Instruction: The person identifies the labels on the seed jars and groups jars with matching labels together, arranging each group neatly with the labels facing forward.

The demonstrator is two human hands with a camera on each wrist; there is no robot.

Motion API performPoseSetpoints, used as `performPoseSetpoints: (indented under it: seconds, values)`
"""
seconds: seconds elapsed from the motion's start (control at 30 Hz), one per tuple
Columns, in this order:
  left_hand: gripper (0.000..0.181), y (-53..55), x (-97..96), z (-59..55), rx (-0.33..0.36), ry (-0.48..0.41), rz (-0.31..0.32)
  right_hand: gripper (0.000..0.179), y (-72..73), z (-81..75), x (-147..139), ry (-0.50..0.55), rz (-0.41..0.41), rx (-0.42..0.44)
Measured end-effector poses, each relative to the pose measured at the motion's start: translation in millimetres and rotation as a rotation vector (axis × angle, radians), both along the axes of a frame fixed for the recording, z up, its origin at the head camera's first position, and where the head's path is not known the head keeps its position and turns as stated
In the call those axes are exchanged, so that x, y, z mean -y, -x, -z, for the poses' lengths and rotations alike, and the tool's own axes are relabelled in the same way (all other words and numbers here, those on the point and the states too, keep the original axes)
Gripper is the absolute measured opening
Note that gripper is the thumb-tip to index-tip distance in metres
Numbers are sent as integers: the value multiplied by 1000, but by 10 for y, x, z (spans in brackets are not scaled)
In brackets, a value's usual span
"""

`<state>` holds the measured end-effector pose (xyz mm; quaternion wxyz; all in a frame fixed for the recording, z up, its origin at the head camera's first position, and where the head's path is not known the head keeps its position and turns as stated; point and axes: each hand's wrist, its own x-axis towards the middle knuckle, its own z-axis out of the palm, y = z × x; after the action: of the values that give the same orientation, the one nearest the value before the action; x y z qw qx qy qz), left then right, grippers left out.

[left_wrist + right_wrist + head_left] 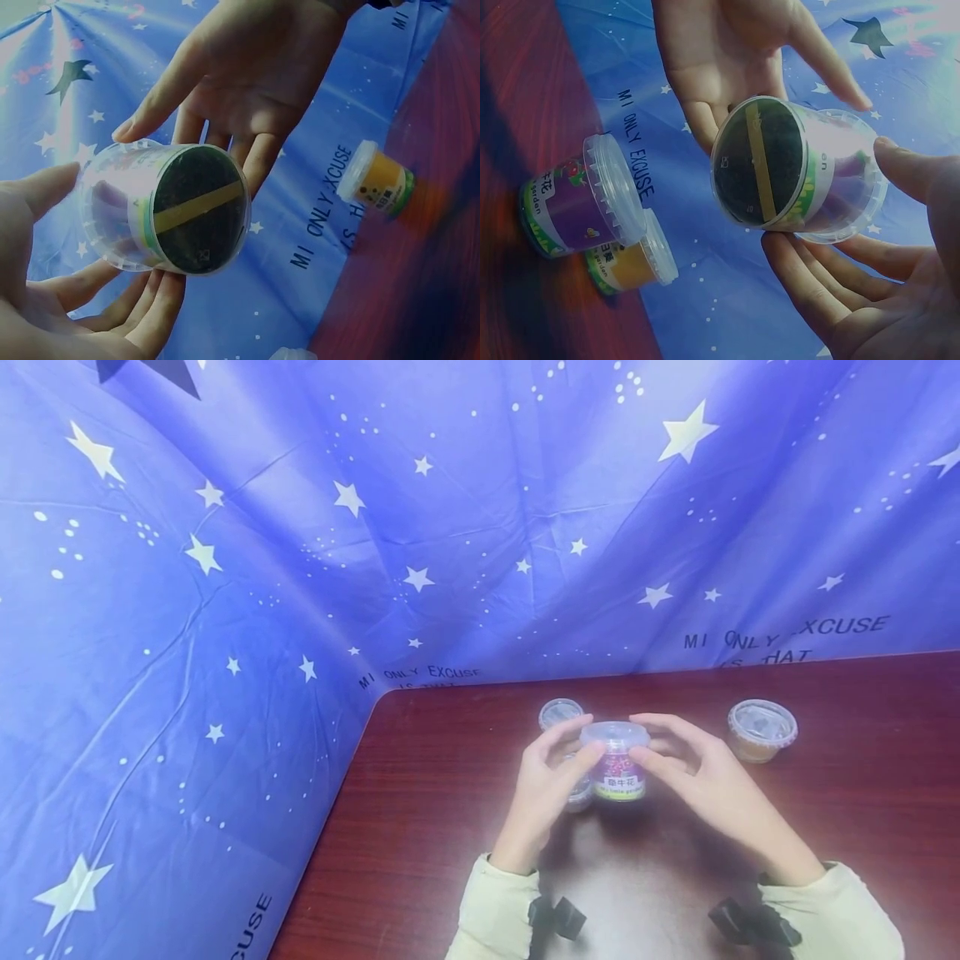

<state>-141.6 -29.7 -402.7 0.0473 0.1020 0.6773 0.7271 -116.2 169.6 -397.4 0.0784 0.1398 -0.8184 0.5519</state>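
Observation:
Between both hands is a clear plastic tub with a lid and a pink flower label, raised off the table. Its dark underside with a tan strip across it shows in the left wrist view. My left hand grips the tub's left side, thumb near the rim and fingers round the back. From the other side, my right hand holds it in the same way. Thumb and fingers of the right hand also show at the right of the right wrist view, around the tub.
Two more lidded tubs, one far and one nearer, stand behind the left hand, partly hidden. Another tub with orange contents stands at the right. A dark red table meets a blue star-patterned cloth at the back and left.

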Motion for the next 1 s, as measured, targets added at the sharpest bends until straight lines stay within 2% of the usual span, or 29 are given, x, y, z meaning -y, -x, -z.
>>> performPoseSetpoints:
  seconds: [0.23,0.43,0.57,0.8,1.0]
  values:
    - [39,10,15,36,31,14,21,43,-3,38,-13,7,2,3]
    - [39,26,28,33,45,17,28,43,23,65,-34,14,-21,-10]
    - [38,44,43,28,54,39,49,45,38,57,-61,1,-43,10]
    - [44,134,69,40,15,121,140,51,51,44,-143,6,-113,94]
    - [47,187,39,66,-6,144,189,51,73,79,-205,-23,-125,71]
